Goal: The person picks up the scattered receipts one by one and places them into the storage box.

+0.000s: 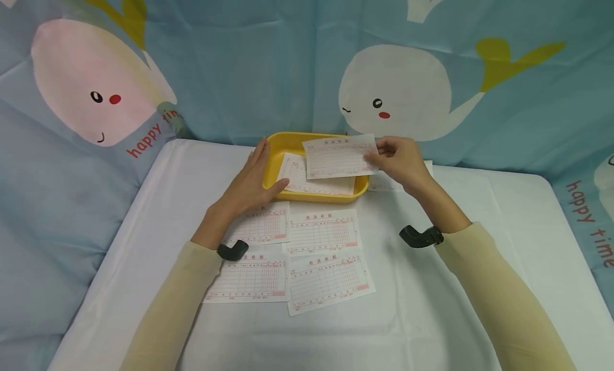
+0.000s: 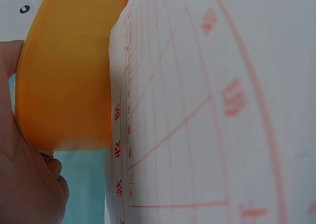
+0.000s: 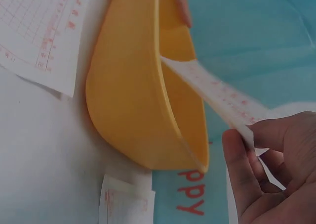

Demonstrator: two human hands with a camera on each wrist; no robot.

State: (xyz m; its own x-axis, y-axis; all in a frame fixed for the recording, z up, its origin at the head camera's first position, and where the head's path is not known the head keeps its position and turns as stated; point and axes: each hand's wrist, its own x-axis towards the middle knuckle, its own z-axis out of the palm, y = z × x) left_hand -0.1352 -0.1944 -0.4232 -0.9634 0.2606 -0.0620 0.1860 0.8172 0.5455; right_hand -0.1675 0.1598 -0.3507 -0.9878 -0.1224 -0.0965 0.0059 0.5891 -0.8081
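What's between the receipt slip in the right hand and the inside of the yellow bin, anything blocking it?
Nothing visible blocks it: the right hand holds the receipt slip over the bin's opening. Other slips lie inside the yellow bin, below it, and the left hand is at the opposite end.

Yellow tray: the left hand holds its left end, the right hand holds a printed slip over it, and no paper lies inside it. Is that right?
Not quite: the yellow tray does have paper inside. The head view shows printed paper lying there, beneath the held slip. The rest stands: left hand on its left end, right hand holding the slip above.
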